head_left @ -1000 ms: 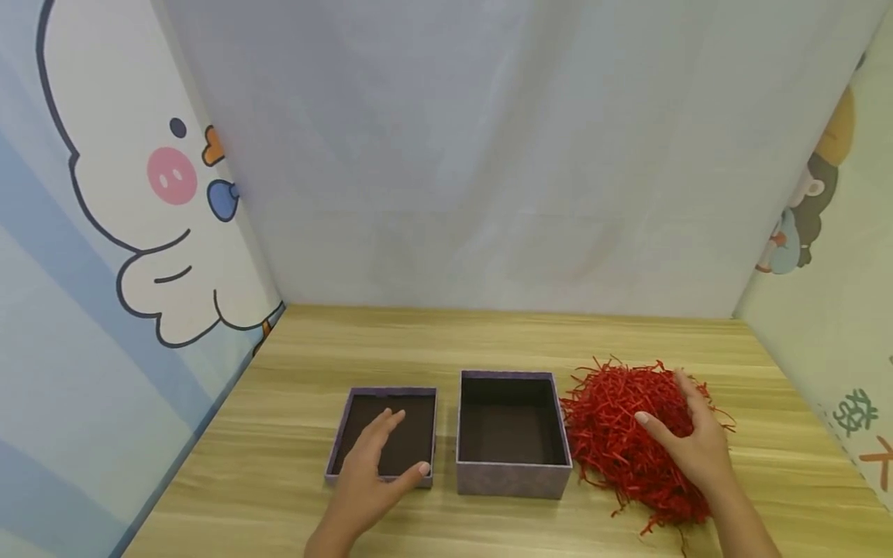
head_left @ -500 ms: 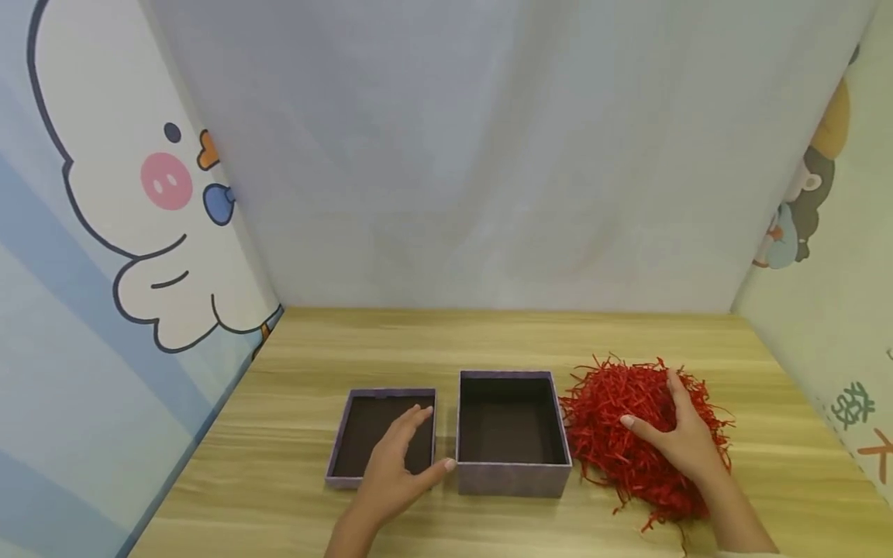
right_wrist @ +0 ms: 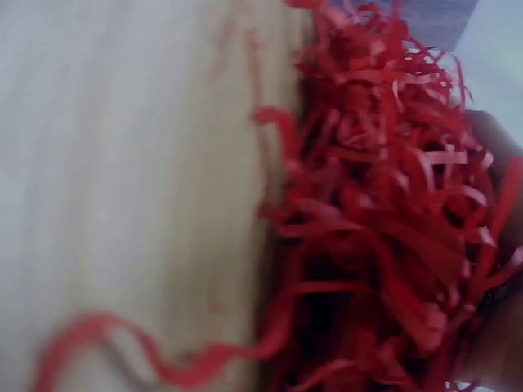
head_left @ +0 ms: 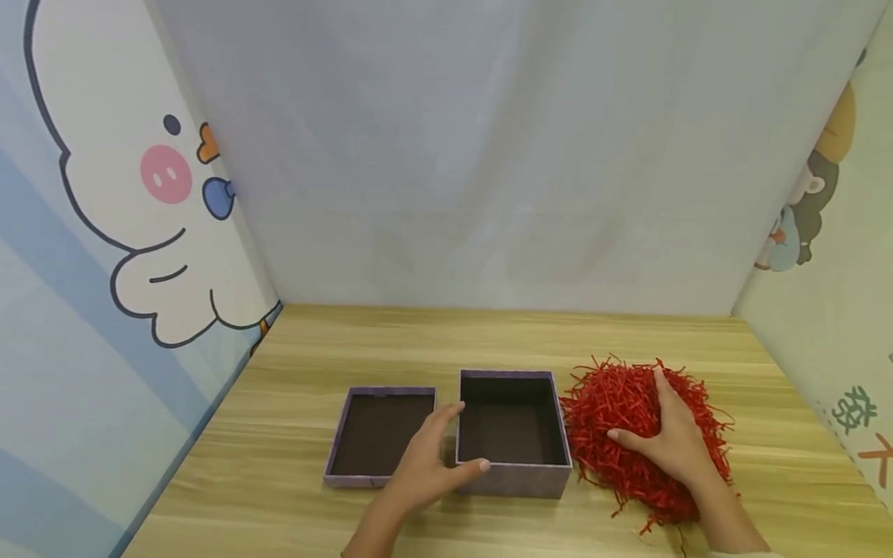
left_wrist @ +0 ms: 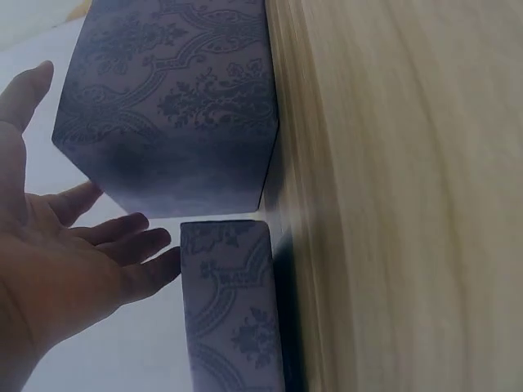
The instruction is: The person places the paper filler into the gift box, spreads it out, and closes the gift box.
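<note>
A square box with purple patterned sides and a dark inside stands in the middle of the table. Left of it lies its shallow lid, inside facing up. My left hand is at the box's left side, thumb and fingers spread; whether it touches the box is unclear. In the left wrist view its fingertips hover near the lid's wall and the box's wall. My right hand lies with spread fingers over a heap of red shredded paper; the heap hides some of its fingers.
The wood-grain table ends at a pale back curtain. Cartoon-printed panels stand at left and right. Loose red strands stick out from the heap onto the table.
My left hand has moved right, from over the lid to the box's left side. My right hand has shifted slightly left over the shredded paper. Box and lid stay put.
</note>
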`<state>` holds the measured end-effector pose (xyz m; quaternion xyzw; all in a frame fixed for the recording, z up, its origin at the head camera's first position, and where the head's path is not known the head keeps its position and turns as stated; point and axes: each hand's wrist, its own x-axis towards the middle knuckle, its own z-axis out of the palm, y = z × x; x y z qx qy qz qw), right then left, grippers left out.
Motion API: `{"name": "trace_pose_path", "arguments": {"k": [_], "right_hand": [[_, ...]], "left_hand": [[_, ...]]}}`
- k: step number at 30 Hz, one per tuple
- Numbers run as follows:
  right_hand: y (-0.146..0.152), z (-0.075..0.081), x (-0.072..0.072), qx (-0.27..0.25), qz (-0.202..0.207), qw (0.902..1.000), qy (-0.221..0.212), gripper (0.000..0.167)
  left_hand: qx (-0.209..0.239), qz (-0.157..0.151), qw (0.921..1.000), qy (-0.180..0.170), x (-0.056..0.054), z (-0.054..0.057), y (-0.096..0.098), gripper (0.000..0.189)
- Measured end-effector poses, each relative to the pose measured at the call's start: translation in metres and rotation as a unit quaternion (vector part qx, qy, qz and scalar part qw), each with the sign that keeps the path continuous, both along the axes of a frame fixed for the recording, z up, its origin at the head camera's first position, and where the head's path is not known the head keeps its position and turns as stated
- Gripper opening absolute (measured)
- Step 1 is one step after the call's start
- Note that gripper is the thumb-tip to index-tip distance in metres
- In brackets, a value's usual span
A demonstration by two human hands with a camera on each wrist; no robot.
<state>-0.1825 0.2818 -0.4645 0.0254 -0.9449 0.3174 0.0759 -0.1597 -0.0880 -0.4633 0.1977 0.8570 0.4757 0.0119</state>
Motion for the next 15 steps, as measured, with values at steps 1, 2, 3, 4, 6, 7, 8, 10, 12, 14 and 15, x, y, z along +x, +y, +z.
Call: {"name": "trace_pose_path", "arguments": {"k": [1,2,3,4,6,7,8,10,12,14,15], "right_hand": [[0.001,0.002,0.001,0.006,-0.005,1.0000,0.006,0.122],[0.002,0.004,0.001,0.014,-0.011,0.9998,0.008,0.122],[0.004,0.006,0.002,0.022,-0.016,0.9996,0.009,0.122],[0.006,0.006,0.002,0.028,-0.020,0.9994,0.004,0.122],[0.010,0.006,0.001,0.020,-0.016,0.9995,-0.017,0.122],[0.011,0.005,0.001,0.011,-0.013,0.9995,-0.028,0.122],[0.013,0.003,0.000,0.004,-0.007,0.9993,-0.037,0.121],[0.015,-0.001,-0.001,-0.009,0.004,0.9987,-0.051,0.121],[0.016,-0.005,-0.003,-0.011,0.010,0.9987,-0.049,0.120],[0.016,-0.008,-0.004,-0.002,0.010,0.9990,-0.044,0.118],[0.016,-0.009,-0.004,0.003,0.009,0.9991,-0.041,0.115]], "left_hand": [[0.000,-0.003,1.0000,-0.007,-0.001,0.000,0.002,0.087],[-0.002,-0.005,0.9999,-0.013,-0.002,-0.001,0.004,0.088],[-0.004,-0.007,0.9998,-0.017,-0.003,-0.001,0.006,0.091],[-0.006,-0.010,0.9997,-0.021,-0.004,-0.002,0.008,0.093],[-0.005,-0.014,0.9995,-0.027,-0.005,-0.002,0.012,0.097],[-0.003,-0.015,0.9994,-0.031,-0.006,-0.001,0.014,0.100],[-0.003,-0.014,0.9993,-0.035,-0.006,-0.001,0.015,0.101],[0.001,-0.013,0.9987,-0.049,-0.006,0.000,0.018,0.106],[0.005,-0.010,0.9979,-0.064,-0.006,0.000,0.020,0.109],[0.007,-0.008,0.9972,-0.074,-0.006,0.000,0.021,0.111],[0.009,-0.009,0.9970,-0.077,-0.006,0.001,0.021,0.111]]}}
